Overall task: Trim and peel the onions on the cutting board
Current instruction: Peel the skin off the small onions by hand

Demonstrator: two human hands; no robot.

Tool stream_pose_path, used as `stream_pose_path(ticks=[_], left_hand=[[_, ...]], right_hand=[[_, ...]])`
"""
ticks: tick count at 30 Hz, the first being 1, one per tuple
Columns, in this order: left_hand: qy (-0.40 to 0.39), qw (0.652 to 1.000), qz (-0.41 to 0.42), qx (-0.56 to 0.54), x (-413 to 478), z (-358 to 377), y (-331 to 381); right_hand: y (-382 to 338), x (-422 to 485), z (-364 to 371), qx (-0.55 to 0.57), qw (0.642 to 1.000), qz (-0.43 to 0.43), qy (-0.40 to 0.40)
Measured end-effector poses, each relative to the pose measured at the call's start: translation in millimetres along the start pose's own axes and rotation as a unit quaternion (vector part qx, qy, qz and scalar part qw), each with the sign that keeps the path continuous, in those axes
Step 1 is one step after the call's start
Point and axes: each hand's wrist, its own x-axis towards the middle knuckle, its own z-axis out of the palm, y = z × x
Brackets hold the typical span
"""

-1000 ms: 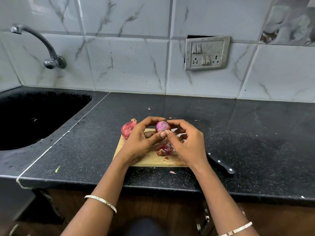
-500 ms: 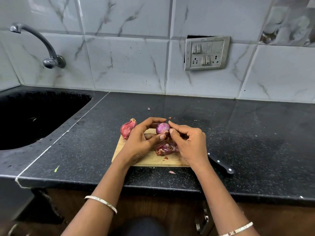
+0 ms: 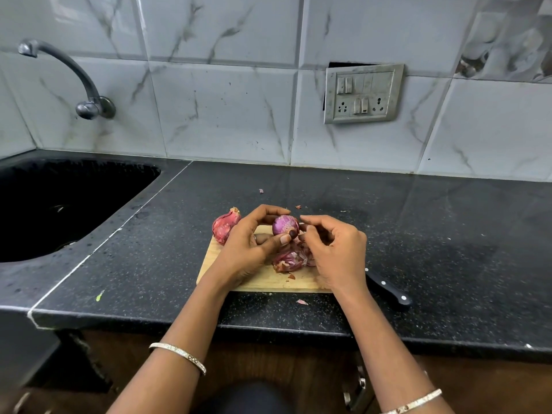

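My left hand [image 3: 249, 245] grips a small purple onion [image 3: 284, 224] between thumb and fingers, lifted just above the wooden cutting board [image 3: 260, 279]. The onion's surface looks shiny and mostly bare of dry skin. My right hand [image 3: 336, 249] hovers close to the onion's right side with curled fingers; its fingertips seem to pinch a thin scrap of skin, though this is hard to see. A pile of loose onion peels [image 3: 288, 259] lies on the board under my hands. An unpeeled red onion [image 3: 224, 225] rests at the board's far left corner.
A black-handled knife [image 3: 388, 289] lies on the dark counter right of the board, blade hidden by my right hand. The black sink [image 3: 59, 204] and tap [image 3: 74, 82] are at the left. Small peel scraps [image 3: 301, 301] dot the counter. A switch plate [image 3: 363, 94] is on the wall.
My right hand has drawn back a little to the right of the onion, uncovering more of it. My left hand keeps the onion in about the same place.
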Motion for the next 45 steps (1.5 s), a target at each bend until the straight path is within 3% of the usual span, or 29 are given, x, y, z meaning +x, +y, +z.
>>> stream_pose_path(ticks=[4, 23, 35, 45], left_hand=[[0.003, 1.0, 0.009, 0.005, 0, 0, -1], [0.012, 0.999, -0.023, -0.02, -3, 3, 9], [-0.006, 1.0, -0.018, 0.01, -3, 1, 9], [-0.028, 0.999, -0.019, -0.04, -6, 4, 15]], right_hand=[[-3, -1, 0, 0.029, 1.0, 0.002, -0.01], [4, -1, 6, -0.062, 0.996, -0.07, -0.01], [6, 2, 4, -0.077, 0.996, -0.026, 0.031], [10, 4, 5, -0.112, 0.992, 0.012, 0.057]])
